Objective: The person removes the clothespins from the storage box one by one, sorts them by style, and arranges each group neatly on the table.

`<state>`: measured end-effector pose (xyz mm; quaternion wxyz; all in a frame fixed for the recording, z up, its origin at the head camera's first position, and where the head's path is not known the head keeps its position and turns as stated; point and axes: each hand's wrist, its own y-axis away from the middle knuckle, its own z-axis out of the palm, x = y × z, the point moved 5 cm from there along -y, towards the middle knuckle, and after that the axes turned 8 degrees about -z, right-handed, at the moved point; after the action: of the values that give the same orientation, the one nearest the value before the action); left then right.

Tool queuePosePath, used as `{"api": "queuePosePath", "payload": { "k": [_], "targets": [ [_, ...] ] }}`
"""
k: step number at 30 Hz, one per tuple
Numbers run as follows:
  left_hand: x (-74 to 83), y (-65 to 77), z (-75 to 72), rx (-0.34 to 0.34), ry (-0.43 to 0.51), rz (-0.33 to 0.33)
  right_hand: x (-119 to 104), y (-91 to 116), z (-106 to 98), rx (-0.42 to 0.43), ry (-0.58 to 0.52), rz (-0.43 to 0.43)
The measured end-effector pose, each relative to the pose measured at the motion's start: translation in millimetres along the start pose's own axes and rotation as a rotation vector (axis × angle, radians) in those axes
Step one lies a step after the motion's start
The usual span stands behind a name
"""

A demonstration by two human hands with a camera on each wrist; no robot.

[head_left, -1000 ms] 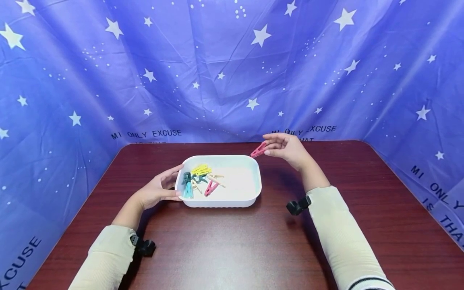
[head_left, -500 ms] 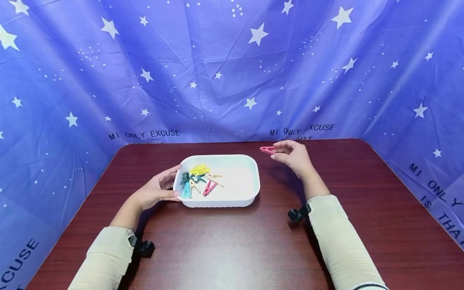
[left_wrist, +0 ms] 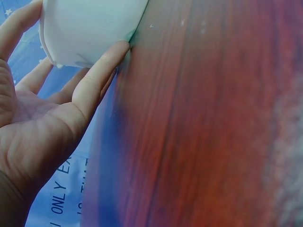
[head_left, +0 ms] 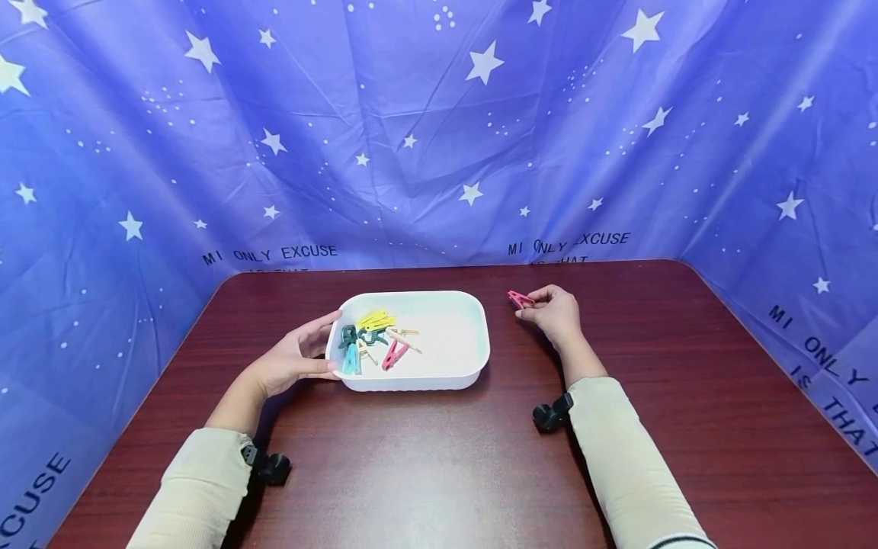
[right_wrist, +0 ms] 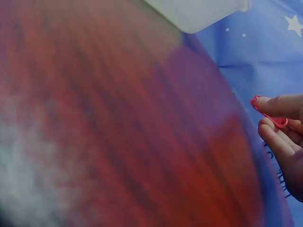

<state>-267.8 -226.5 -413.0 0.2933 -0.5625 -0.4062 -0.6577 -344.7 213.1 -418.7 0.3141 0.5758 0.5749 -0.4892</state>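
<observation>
Cream sleeves [head_left: 195,484], finely ribbed; dark stripe [head_left: 680,539] on right sleeve [head_left: 627,457]; small black camera [head_left: 274,467] at each wrist

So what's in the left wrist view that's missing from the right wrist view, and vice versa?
Left wrist only: the left hand, holding one end of the white tray.
Right wrist only: the right hand, pinching a red clip away from the tray.
Both: part of the tray's outside, the reddish-brown table, and the blue star-print cloth with some black lettering. Neither shows the tray's contents.
</observation>
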Motion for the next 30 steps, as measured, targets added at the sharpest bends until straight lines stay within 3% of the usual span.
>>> {"api": "queuePosePath", "payload": {
  "k": [7,15,21,30],
  "targets": [
    [-0.9,0.0,-0.5,-0.002,-0.002,0.003,6.1,3.1,2.9,-0.041,0.113,-0.013],
    [-0.2,-0.3,-0.5,-0.003,0.003,0.004,5.9,3.2,4.2,-0.143,0.268,-0.036],
    [-1.0,-1.3,-0.9,-0.003,0.000,0.006,2.1,4.7,3.8,-0.121,0.353,-0.087],
    [-2.0,-1.0,-1.5,0.005,-0.006,0.011,2.1,5.6,7.3,-0.080,0.364,-0.080]
  ]
}}
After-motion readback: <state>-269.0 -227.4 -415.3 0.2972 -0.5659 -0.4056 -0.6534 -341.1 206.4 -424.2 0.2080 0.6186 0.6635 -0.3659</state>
